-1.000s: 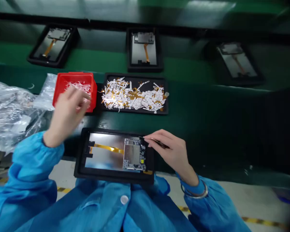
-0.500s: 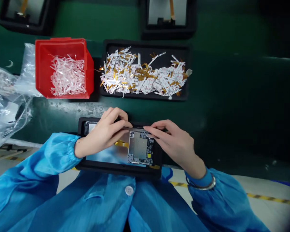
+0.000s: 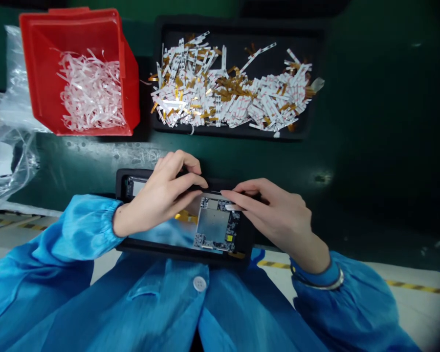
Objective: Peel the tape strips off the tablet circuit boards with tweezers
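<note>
A black tray holding a display panel with a small circuit board and an orange flex cable lies at the near edge of the green bench. My left hand rests on the panel, fingers pinched together at the board's top edge. My right hand lies over the tray's right end with fingers pressed together, their tips meeting the left fingers; a thin dark tool seen earlier is hidden under it. What the left fingers pinch is too small to name.
A red bin with white shredded strips stands at the back left. Beside it a black tray holds several white and orange strips. Crumpled clear plastic lies at the left. Blue sleeves fill the foreground.
My left hand came back from the red bin to the panel and now meets the right fingertips at the board. The view tilted downward and closer.
</note>
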Demonstrator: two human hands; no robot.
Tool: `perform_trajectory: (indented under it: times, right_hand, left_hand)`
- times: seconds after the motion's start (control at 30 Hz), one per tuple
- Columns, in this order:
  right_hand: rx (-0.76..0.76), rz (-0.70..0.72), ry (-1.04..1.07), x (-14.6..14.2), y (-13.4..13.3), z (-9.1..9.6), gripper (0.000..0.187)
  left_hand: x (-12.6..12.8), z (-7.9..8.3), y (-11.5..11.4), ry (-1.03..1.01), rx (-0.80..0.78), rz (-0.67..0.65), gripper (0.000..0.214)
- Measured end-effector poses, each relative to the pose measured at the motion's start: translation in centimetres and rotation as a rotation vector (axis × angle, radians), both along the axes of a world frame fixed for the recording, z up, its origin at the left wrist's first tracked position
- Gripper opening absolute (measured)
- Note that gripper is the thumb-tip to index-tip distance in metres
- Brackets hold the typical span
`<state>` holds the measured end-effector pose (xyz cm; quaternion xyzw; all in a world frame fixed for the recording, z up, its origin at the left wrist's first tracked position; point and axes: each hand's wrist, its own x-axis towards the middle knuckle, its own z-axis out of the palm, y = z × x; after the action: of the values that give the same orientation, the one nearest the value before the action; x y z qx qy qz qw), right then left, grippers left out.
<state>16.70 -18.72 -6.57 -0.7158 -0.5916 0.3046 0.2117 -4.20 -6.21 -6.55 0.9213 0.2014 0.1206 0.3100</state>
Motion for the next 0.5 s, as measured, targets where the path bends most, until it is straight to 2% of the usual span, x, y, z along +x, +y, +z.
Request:
perform_trajectory:
  times: [0.13,0.27,0.5]
  right_hand:
    - [0.049,0.018,-0.006,-0.23,0.04,0.01,0.029]
    - [0.023,0.032,0.008,-0.02,0.12,0.03,0.031]
    - [0.052,-0.037,-0.003,-0.69,0.34,-0.53,0.028]
  left_hand:
    - [0.09,-0.23,-0.02,0.034,0.072,-0.04,0.018]
    - [0.15,-0.5,-0.07,0.038,0.122,-0.097,0.023]
    - [0.57,-0.18,-0.24,0.052,0.072,-0.048,0.019]
